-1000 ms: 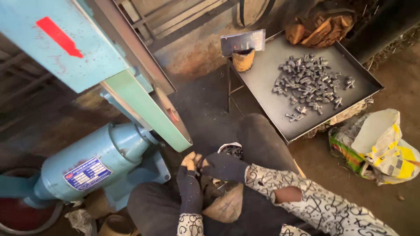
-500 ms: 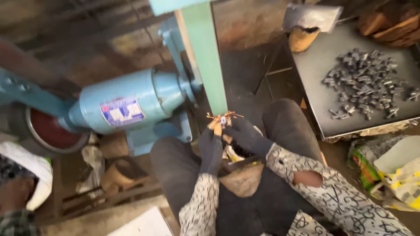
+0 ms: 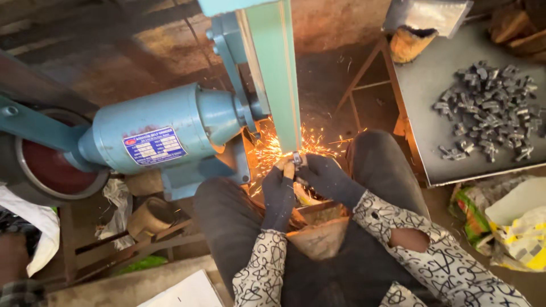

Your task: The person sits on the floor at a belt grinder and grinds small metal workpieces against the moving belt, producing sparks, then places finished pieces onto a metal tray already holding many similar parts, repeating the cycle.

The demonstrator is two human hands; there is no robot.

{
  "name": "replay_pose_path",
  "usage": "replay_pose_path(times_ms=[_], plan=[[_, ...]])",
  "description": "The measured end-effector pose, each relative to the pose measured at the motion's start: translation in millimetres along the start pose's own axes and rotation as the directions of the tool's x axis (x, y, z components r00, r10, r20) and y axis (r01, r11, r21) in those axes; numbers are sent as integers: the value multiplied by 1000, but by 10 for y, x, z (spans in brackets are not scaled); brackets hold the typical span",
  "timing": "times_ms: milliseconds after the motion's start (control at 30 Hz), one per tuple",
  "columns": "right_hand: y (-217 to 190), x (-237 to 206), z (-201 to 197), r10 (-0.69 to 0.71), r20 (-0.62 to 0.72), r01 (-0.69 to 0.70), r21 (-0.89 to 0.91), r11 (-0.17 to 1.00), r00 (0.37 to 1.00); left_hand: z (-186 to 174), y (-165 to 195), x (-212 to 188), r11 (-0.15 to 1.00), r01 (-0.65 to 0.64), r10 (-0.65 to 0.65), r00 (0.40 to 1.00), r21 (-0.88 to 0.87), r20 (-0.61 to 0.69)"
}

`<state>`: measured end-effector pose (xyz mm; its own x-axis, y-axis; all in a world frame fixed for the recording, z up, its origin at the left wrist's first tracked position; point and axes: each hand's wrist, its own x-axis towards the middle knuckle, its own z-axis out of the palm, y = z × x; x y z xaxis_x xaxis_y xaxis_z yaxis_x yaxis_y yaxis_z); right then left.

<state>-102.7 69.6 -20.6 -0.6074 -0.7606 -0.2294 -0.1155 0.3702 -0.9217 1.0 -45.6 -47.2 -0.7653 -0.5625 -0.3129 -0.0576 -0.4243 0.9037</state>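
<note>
Workshop floor (image 3: 335, 79) is dark, stained concrete, rust-toned at upper centre. A dark metal tray table (image 3: 421, 108) on a thin angle-iron frame occupies the upper right. Crumpled plastic sacks (image 3: 512, 222) lie at lower right. Wooden slats (image 3: 114, 250) and rags (image 3: 116, 199) sit at lower left. Lighting is dim, even daylight.

Left hand (image 3: 278, 190): dark-gloved, fingers curled, raised forward from patterned sleeve. Right hand (image 3: 321, 176): dark-gloved, fingers pinched, just beside the left; forearm angled inward, sleeve torn at elbow.
</note>
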Motion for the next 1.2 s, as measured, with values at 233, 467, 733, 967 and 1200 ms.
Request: replay_pose_path(times_ms=[233,467,733,967,1200], plan=[[62,-11,-79,85,-7,-80,248,965,996,11,5,-43,932,-120,126,992,343,4],[236,93,-92,-45,-21,49,210,977,999,94,-56,-35,611,-162,320,946,775,-55],[55,-87,-219,-201,-87,201,-4,980,976,92,39,-122,803,-351,359,930,481,79],[-238,-342,-35,290,12,-255,511,821,957,134,-1,-237,987,25,-18,999,-160,44],[49,-79,-46,7,-75,12,248,969,997,67,-135,-10,888,-296,346,934,353,-88]])
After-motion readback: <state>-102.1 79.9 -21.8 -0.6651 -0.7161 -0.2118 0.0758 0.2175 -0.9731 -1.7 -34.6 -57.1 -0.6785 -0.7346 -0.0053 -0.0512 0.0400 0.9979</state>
